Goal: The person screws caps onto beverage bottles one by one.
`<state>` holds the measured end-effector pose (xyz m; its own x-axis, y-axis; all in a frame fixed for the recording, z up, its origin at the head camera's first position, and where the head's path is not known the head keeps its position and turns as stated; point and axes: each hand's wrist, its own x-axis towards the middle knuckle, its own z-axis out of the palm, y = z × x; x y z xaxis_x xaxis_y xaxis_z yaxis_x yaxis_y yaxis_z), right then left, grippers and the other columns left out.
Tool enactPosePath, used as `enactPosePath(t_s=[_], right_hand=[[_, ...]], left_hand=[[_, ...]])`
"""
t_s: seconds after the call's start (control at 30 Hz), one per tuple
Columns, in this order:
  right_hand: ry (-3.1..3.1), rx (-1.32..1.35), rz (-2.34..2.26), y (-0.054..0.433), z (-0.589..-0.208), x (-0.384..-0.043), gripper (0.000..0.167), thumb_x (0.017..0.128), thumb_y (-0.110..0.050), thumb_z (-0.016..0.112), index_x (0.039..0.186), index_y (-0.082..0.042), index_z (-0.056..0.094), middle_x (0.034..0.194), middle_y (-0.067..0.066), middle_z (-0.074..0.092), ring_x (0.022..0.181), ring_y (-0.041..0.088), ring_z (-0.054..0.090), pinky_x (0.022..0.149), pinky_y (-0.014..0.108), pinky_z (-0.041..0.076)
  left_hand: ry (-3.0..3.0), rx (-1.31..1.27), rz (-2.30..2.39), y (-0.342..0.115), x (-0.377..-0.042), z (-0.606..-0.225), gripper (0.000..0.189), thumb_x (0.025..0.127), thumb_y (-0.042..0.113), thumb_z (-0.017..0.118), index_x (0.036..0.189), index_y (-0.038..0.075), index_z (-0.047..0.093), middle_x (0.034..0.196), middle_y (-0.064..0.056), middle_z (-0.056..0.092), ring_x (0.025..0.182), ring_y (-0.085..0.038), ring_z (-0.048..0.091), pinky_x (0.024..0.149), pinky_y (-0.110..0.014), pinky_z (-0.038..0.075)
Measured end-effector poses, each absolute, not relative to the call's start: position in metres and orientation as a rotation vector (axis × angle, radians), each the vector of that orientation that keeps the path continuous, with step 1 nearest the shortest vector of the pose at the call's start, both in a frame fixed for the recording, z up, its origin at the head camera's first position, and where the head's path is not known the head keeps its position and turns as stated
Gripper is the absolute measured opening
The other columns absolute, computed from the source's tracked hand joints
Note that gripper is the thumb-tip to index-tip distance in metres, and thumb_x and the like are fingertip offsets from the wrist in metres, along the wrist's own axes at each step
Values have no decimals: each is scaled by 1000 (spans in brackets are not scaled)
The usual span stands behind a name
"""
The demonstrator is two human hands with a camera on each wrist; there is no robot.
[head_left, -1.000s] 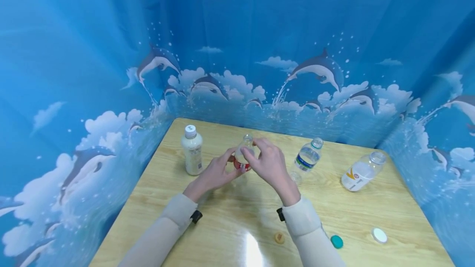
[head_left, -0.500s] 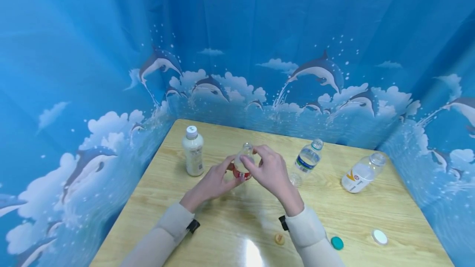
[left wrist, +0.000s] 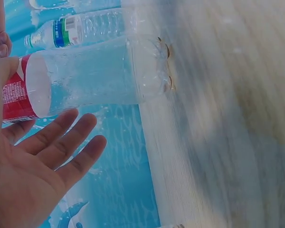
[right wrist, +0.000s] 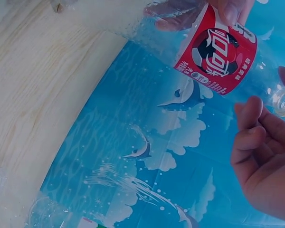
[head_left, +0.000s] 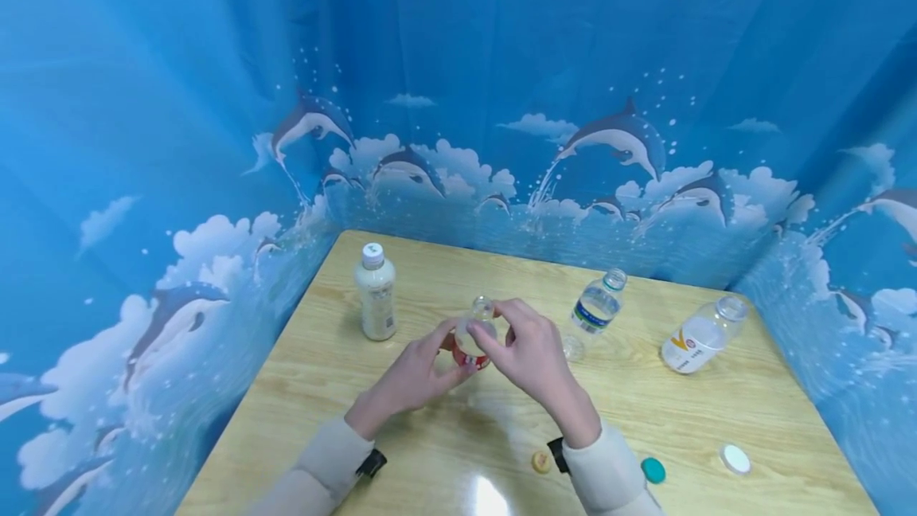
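A clear plastic soda bottle [head_left: 470, 341] with a red label and an uncapped neck is between both hands. My left hand [head_left: 415, 373] holds it around the label; in the left wrist view the thumb and index finger grip it while the other fingers [left wrist: 69, 147] spread out below. At the shoulder, just under the mouth, my right hand [head_left: 533, 353] pinches the bottle with thumb and fingers. The soccer-ball print on the label [right wrist: 218, 52] faces the right wrist camera. I cannot tell whether the bottle's base [left wrist: 156, 71] touches the table.
A capped white bottle [head_left: 376, 297] stands at the left of the wooden table [head_left: 301, 388]. Two uncapped bottles are at the right: a clear water bottle [head_left: 596, 305] and one with a white label [head_left: 698, 339]. Yellow [head_left: 541, 462], green [head_left: 653, 469] and white [head_left: 735, 459] caps lie near the front.
Both hands and the soda bottle have come a little nearer to me, with a slight shift to the right. The grips look the same, and the other bottles and caps stay put.
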<state>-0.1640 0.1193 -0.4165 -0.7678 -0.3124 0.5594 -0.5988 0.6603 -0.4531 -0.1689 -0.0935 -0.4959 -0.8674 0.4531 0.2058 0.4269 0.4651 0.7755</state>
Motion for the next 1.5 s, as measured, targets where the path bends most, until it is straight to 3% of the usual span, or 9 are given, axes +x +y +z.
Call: enactPosePath(t_s=[0.2,0.37,0.53,0.7,0.9,1.13,1.37,1.5], right_hand=[[-2424,724,867,124,-418,-151,30,93,-30,82,114,-9,76,100,6,76,58,-5,46,50,15,44],[-2399,738,847,125,-420,-145,30,92,-29,82,112,-9,76,100,6,77,57,-5,46,50,13,43],[-2353,762,852,124,-423,-139,28,91,-28,82,111,-8,76,97,6,77,56,-7,44,48,10,40],[-2313,777,867,123,-426,-133,28,93,-29,81,111,-9,76,97,5,77,56,-7,43,48,8,38],[-2283,786,869,123,-429,-128,28,96,-35,78,110,-11,76,96,3,76,54,0,49,49,7,38],[-2248,794,868,123,-431,-126,33,99,-42,73,111,-11,76,95,3,76,56,-3,48,50,7,38],[-2239,809,875,123,-430,-125,36,100,-43,72,115,-10,75,99,3,77,56,-3,49,50,6,39],[-2264,796,876,128,-432,-121,43,100,-44,73,126,-10,72,108,4,77,55,-2,49,49,6,36]], left_hand=[[2669,839,1389,-91,-159,-496,67,100,51,70,156,32,38,108,10,67,102,-22,70,89,-50,60],[2682,857,1383,-90,-151,-497,67,99,49,72,155,31,39,108,11,67,100,-17,69,89,-47,61],[2710,870,1370,-90,-142,-499,67,100,52,69,155,31,39,114,6,71,109,-12,68,95,-48,61],[2711,891,1389,-91,-136,-500,67,100,50,70,156,30,40,126,-5,72,115,-18,69,97,-51,60],[2690,929,1418,-91,-132,-500,67,99,51,71,155,32,40,147,-1,64,132,-19,64,110,-49,55],[2622,989,1484,-91,-133,-502,67,100,44,73,155,32,38,112,11,71,100,-4,68,103,-55,57],[2656,1050,1462,-90,-133,-503,73,100,42,73,160,31,34,123,3,72,100,-4,68,102,-50,60],[2672,1062,1452,-90,-133,-502,72,100,42,72,160,30,35,120,1,73,104,-8,70,102,-48,60]])
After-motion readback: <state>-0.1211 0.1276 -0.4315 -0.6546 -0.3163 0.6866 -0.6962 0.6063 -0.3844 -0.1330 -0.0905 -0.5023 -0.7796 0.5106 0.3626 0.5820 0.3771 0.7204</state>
